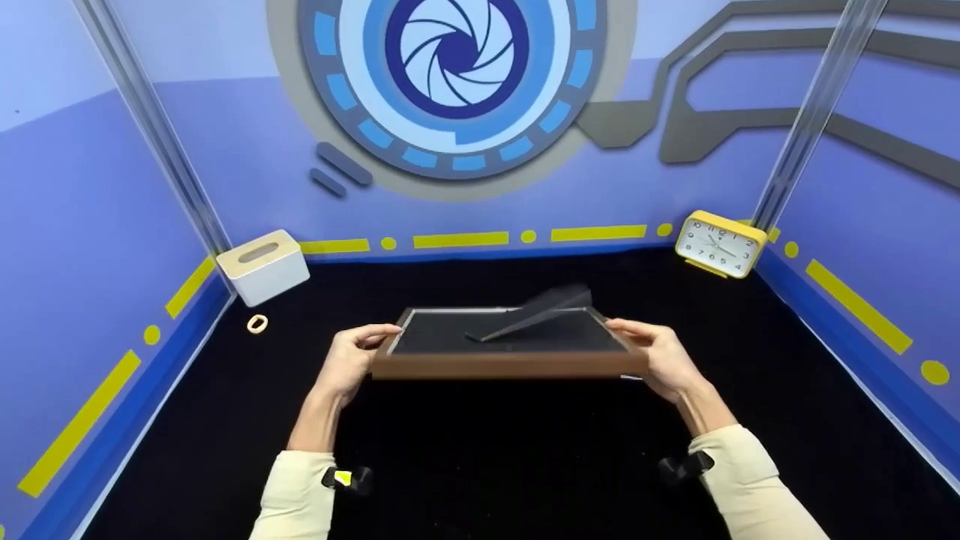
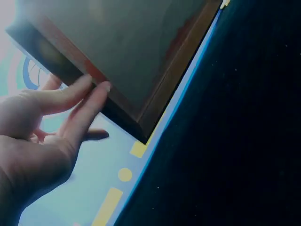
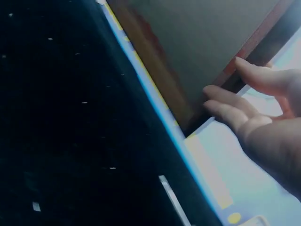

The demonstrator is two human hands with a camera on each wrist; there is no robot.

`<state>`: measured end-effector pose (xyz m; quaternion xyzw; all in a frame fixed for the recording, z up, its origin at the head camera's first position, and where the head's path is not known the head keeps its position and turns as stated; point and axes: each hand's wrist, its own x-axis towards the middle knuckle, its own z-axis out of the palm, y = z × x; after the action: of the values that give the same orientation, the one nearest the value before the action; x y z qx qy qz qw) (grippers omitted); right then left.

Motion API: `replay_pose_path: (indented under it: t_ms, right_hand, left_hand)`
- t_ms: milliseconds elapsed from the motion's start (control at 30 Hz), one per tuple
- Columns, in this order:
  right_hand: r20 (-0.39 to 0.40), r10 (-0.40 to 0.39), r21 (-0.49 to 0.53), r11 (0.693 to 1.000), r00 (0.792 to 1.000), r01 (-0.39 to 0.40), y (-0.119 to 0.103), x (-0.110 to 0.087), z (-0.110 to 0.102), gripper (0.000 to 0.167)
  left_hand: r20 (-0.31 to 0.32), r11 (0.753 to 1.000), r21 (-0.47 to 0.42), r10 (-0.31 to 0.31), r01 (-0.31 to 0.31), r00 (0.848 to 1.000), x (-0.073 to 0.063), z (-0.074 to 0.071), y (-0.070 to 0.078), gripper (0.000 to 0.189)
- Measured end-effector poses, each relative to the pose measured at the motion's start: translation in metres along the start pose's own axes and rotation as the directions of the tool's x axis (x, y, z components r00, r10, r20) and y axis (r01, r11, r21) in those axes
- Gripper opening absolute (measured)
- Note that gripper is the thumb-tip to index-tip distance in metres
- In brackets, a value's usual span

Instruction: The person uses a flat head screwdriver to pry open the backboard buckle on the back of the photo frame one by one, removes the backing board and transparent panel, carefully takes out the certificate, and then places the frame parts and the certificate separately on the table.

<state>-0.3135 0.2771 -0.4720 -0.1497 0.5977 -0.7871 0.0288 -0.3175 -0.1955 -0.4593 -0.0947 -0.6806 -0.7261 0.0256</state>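
Note:
A brown picture frame [image 1: 510,366] is held level above the black tabletop, its dark back board [image 1: 435,330] facing up. From that board a dark stand leg [image 1: 547,307] sticks up at a slant, blurred. My left hand [image 1: 351,360] grips the left side edge, and my right hand [image 1: 664,360] grips the right one. Both wrist views look up at the underside, a greyish panel inside a brown border. Fingertips of the left hand [image 2: 51,127] press on that border near a corner. On the opposite edge, the right hand [image 3: 263,103] pinches likewise.
A white tissue box [image 1: 274,277] with a wooden top stands at the back left, a small beige ring [image 1: 257,324] in front of it. At the back right is a yellow alarm clock [image 1: 720,244]. A thin pale strip [image 3: 174,200] shows in the right wrist view.

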Motion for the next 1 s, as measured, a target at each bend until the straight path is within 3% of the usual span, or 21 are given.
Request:
replay_pose_path:
  t_ms: [133, 233, 367, 467, 567, 700, 767, 833, 1000]
  right_hand:
    - [0.056, 0.020, 0.060, 0.998, 0.998, -0.024, 0.004, 0.001, 0.000, 0.032]
    - [0.105, 0.048, 0.032, 0.998, 0.993, -0.051, 0.006, 0.001, 0.000, 0.044]
    - [0.175, 0.058, -0.114, 0.993, 0.983, -0.039, 0.008, 0.002, 0.000, 0.067]
    - [0.199, 0.050, -0.251, 0.968, 0.979, 0.001, 0.010, 0.004, 0.000, 0.077]
    - [0.188, 0.045, -0.445, 0.894, 0.981, 0.044, 0.012, 0.004, 0.002, 0.080]
    - [0.201, 0.085, -0.662, 0.746, 0.976, 0.071, 0.017, 0.002, 0.005, 0.079]
    - [0.206, 0.114, -0.723, 0.688, 0.972, 0.073, 0.020, 0.002, 0.007, 0.078]
    - [0.205, 0.141, -0.758, 0.649, 0.969, 0.066, 0.024, 0.001, 0.008, 0.077]
    - [0.176, 0.172, -0.783, 0.621, 0.969, 0.032, 0.032, -0.002, 0.007, 0.072]
  left_hand:
    - [0.052, 0.997, 0.015, -0.075, 0.074, 0.996, 0.000, -0.003, 0.001, 0.042]
    - [0.146, 0.993, 0.031, -0.119, 0.115, 0.982, 0.000, -0.007, 0.001, 0.048]
    - [0.279, 0.984, 0.116, -0.161, 0.133, 0.947, -0.001, -0.011, -0.004, 0.075]
    - [0.343, 0.973, 0.170, -0.208, 0.157, 0.916, -0.002, -0.011, -0.009, 0.087]
    - [0.363, 0.964, 0.222, -0.219, 0.144, 0.906, -0.003, -0.008, -0.013, 0.087]
    - [0.345, 0.939, 0.330, -0.213, 0.094, 0.914, -0.003, -0.007, -0.017, 0.082]
    - [0.337, 0.925, 0.368, -0.228, 0.095, 0.913, -0.003, -0.007, -0.019, 0.082]
    - [0.334, 0.913, 0.394, -0.244, 0.100, 0.911, -0.003, -0.006, -0.020, 0.085]
    - [0.312, 0.893, 0.429, -0.289, 0.136, 0.905, -0.004, 0.000, -0.025, 0.093]
